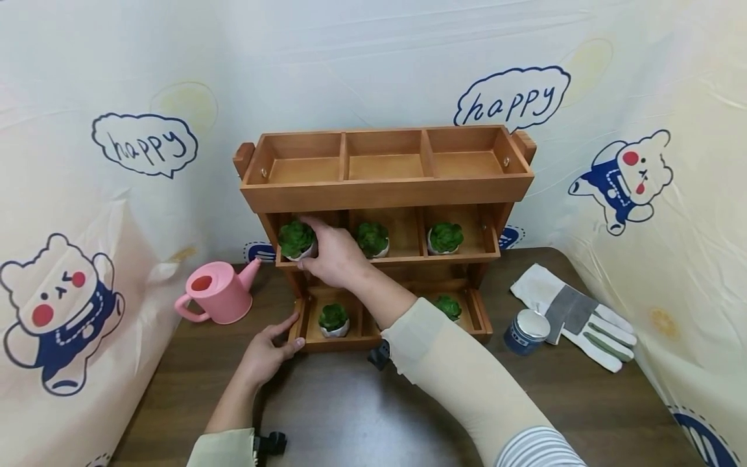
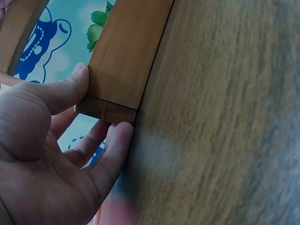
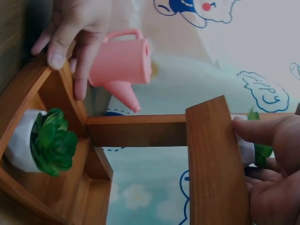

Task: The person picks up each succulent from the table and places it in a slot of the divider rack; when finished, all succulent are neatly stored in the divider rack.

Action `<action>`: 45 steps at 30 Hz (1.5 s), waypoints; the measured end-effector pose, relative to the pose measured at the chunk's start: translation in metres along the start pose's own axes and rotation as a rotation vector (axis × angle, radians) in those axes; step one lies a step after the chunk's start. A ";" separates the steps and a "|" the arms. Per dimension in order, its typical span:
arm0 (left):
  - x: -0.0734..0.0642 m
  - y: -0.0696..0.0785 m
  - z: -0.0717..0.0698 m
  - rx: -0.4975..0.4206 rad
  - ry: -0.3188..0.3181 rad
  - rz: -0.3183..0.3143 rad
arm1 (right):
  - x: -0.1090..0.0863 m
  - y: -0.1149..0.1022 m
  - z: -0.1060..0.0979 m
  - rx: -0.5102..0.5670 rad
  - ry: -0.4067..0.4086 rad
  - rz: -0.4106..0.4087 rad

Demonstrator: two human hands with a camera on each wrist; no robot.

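A three-tier wooden planter shelf (image 1: pixel 385 196) stands at the back of the table. My right hand (image 1: pixel 334 254) reaches into the left compartment of its middle tier and holds a small potted succulent (image 1: pixel 296 239) by its white pot. In the right wrist view the thumb lies against that pot, partly hidden behind the tier's front board (image 3: pixel 216 159). At the lower left, my left hand (image 1: pixel 266 353) grips the end of the bottom tier, with thumb and fingers around the wooden corner (image 2: pixel 105 108) in the left wrist view.
Two more succulents, a middle one (image 1: pixel 372 239) and a right one (image 1: pixel 445 238), share the middle tier. Below are a left succulent (image 1: pixel 334 318) and a right one (image 1: pixel 448 307). A pink watering can (image 1: pixel 218 295) stands left; a blue jar (image 1: pixel 527 332) and gloves (image 1: pixel 574 318) lie right.
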State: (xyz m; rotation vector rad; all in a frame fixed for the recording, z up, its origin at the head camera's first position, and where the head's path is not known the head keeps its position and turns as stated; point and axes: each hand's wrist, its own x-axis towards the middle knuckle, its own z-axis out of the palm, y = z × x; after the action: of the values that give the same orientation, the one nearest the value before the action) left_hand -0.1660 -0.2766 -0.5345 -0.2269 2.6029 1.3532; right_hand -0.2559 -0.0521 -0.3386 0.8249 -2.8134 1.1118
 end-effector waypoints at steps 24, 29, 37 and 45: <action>0.000 0.005 0.003 0.003 0.007 0.001 | -0.018 0.013 -0.013 0.374 -0.050 0.067; -0.001 0.006 0.002 0.013 0.002 -0.005 | -0.028 0.019 -0.015 0.479 -0.033 0.050; 0.000 0.010 -0.001 0.097 -0.007 0.028 | -0.056 0.036 -0.016 0.637 -0.021 -0.039; -0.002 0.016 0.001 0.182 -0.013 0.058 | -0.085 0.052 -0.012 0.687 -0.016 -0.087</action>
State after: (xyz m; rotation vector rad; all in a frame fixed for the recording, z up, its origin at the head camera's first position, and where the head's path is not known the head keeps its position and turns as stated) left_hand -0.1673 -0.2663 -0.5217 -0.1143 2.7204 1.1210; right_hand -0.2094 0.0278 -0.3790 0.9569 -2.3597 2.0946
